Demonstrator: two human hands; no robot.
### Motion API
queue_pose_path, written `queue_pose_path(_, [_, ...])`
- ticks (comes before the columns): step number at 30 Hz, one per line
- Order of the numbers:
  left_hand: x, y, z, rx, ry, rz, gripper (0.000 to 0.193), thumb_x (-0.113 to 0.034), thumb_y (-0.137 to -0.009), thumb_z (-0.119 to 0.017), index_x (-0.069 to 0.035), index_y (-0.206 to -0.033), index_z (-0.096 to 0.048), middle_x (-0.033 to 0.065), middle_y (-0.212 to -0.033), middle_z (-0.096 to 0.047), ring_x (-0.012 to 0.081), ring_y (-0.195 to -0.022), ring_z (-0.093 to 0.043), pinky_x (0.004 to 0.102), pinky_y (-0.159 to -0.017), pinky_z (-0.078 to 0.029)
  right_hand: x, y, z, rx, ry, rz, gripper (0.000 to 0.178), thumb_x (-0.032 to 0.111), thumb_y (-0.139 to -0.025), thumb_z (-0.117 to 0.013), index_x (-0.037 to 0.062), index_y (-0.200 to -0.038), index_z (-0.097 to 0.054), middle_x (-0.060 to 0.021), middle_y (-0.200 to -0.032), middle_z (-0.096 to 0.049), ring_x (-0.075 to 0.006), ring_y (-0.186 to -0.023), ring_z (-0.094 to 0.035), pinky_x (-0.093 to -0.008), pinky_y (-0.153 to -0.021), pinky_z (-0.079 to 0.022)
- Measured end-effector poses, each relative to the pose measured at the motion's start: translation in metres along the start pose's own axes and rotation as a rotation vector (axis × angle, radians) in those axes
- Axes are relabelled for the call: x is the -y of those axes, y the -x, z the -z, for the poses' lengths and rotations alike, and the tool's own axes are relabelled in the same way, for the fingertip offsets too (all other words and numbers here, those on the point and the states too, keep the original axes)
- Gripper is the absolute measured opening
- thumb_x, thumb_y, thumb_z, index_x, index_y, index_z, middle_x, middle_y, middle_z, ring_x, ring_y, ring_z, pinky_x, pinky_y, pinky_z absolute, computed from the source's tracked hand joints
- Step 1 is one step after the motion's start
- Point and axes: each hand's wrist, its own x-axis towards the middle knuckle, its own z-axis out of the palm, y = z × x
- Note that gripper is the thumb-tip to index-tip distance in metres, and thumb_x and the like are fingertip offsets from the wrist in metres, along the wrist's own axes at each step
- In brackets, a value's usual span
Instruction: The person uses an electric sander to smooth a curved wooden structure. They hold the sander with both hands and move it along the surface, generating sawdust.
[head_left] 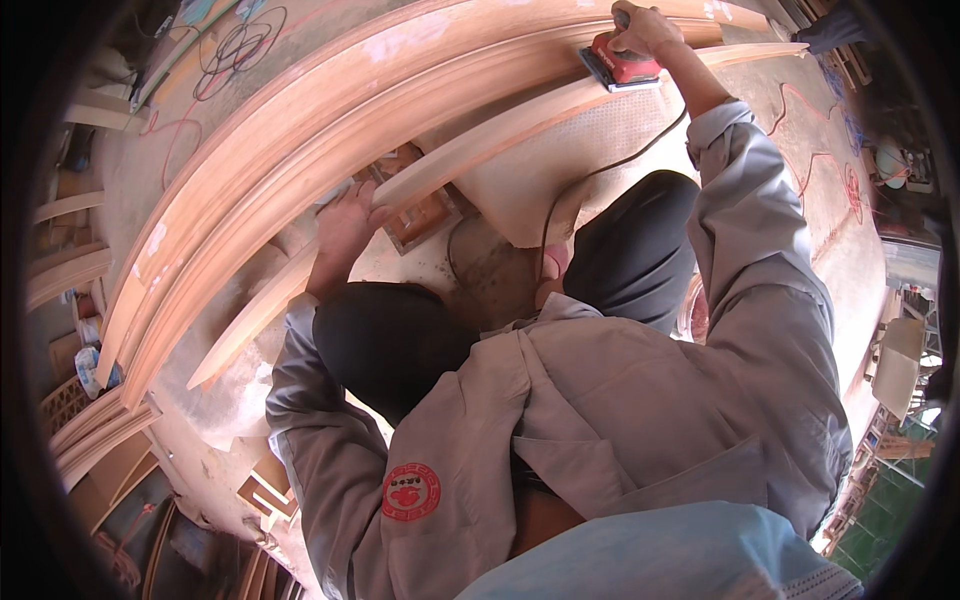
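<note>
A long, narrow wooden strip (520, 130) crosses in front of my knees, from the lower left to the upper right. My left hand (346, 222) grips this strip left of its middle, fingers wrapped over it. Near the strip's far right part, my right hand (645, 35) is closed round the top of a red electric sander (622, 68). The sander's dark flat base rests on the strip, and a black cord (610, 168) trails from it past my right knee. Behind lie several wider wooden mouldings (330, 115), side by side.
A wooden frame (425, 215) lies under the strip, beside a pale dimpled sheet (545, 160). Coiled dark cable (240, 50) is at the upper left, and red cord (850, 190) on the floor at the right. More timber (100, 430) is stacked at the left.
</note>
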Motion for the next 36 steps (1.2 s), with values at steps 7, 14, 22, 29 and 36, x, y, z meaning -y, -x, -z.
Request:
queue_pose_path(7, [-0.01, 0.004, 0.0, -0.05, -0.018, -0.013, 0.036, -0.032, -0.086, -0.074, -0.006, -0.106, -0.059, 0.0117, -0.103, -0.067, 0.0329, -0.09, -0.07, 0.0426, -0.074, -0.058, 0.086, -0.018, -0.003, 0.211, 0.042, 0.259, 0.05, 0.035, -0.057, -0.088, 0.0138, -0.1, -0.073, -0.0103, -0.095, -0.074, -0.0313, -0.091, -0.07, -0.0446, -0.078, -0.055])
queue_pose_path(14, [-0.007, 0.012, -0.002, -0.126, -0.037, -0.04, 0.034, -0.032, -0.086, -0.074, -0.008, -0.104, -0.059, 0.0112, -0.103, -0.067, 0.0328, -0.087, -0.07, 0.043, -0.072, -0.058, 0.265, 0.076, -0.006, 0.198, 0.144, 0.648, 0.05, 0.036, -0.068, -0.08, 0.023, -0.114, -0.066, -0.0142, -0.107, -0.068, -0.0339, -0.103, -0.067, -0.0451, -0.085, -0.055])
queue_pose_path(22, [0.078, 0.088, 0.017, -0.16, -0.019, 0.024, 0.034, -0.036, -0.086, -0.076, -0.007, -0.098, -0.062, 0.0133, -0.092, -0.067, 0.0367, -0.084, -0.068, 0.0461, -0.069, -0.055, 0.281, 0.177, 0.009, -0.023, 0.006, 0.542, 0.056, 0.026, -0.079, -0.073, 0.0294, -0.133, -0.06, -0.0217, -0.125, -0.055, -0.0414, -0.113, -0.061, -0.0463, -0.092, -0.056])
queue_pose_path(29, [0.199, 0.236, 0.07, -0.044, -0.137, 0.343, 0.037, -0.034, -0.081, -0.081, -0.008, -0.103, -0.063, 0.0131, -0.096, -0.068, 0.0379, -0.088, -0.066, 0.0478, -0.07, -0.054, 0.206, 0.177, -0.013, -0.111, -0.111, 0.328, 0.071, 0.029, -0.069, -0.082, 0.035, -0.136, -0.057, -0.0166, -0.119, -0.059, -0.0426, -0.11, -0.063, -0.049, -0.094, -0.056])
queue_pose_path(36, [0.146, 0.205, 0.079, 0.036, -0.194, 0.424, 0.045, -0.032, -0.08, -0.082, -0.003, -0.108, -0.064, 0.0165, -0.103, -0.068, 0.04, -0.096, -0.065, 0.0483, -0.079, -0.054, 0.055, 0.064, -0.019, -0.227, -0.043, 0.107, 0.058, 0.04, -0.067, -0.083, 0.0269, -0.118, -0.059, -0.0135, -0.107, -0.068, -0.0357, -0.104, -0.068, -0.0475, -0.088, -0.055])
